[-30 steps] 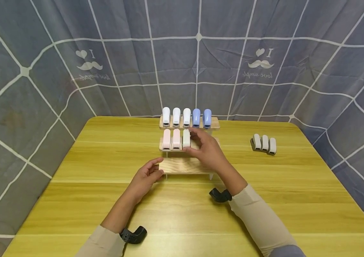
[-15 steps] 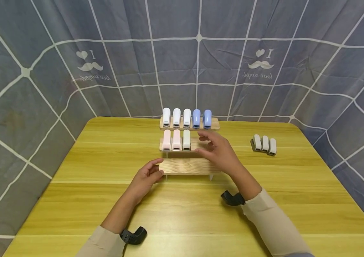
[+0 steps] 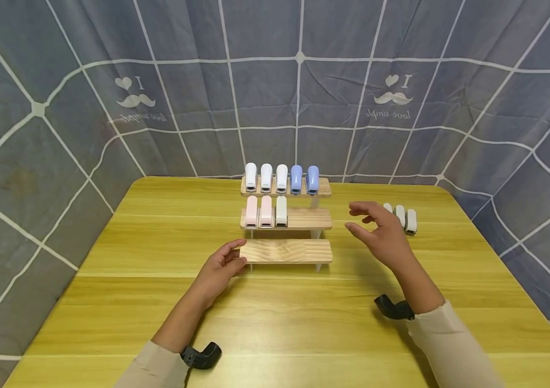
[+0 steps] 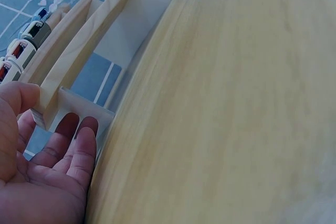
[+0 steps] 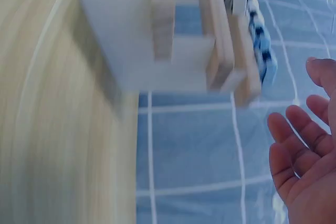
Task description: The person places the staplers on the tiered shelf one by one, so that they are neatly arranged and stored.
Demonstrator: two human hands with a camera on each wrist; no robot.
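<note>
A wooden three-tier stand (image 3: pixel 310 217) is at mid-table. On its top tier sit three white staplers (image 3: pixel 266 178) and two blue staplers (image 3: pixel 312 180). The middle tier bears two pink staplers (image 3: pixel 251 211) and one pale green stapler (image 3: pixel 281 211) at their right; the bottom tier (image 3: pixel 286 251) is bare. My left hand (image 3: pixel 219 269) holds the left end of that bottom tier between thumb and fingers, seen closely in the left wrist view. With loosely bent fingers and nothing in it, my right hand (image 3: pixel 385 237) hovers right of the stand, partly covering three pale staplers (image 3: pixel 399 216).
The yellow wood-grain table (image 3: pixel 275 323) extends around the stand. A grey-blue curtain (image 3: pixel 265 97) with white lines hangs behind it and at both sides. White supports (image 4: pixel 128 27) carry the tiers. Each wrist wears a black strap mount (image 3: pixel 202 355).
My right hand has let go of the pale green stapler, which stays on the middle tier. The hand has moved right toward the three loose staplers. My left hand has not moved.
</note>
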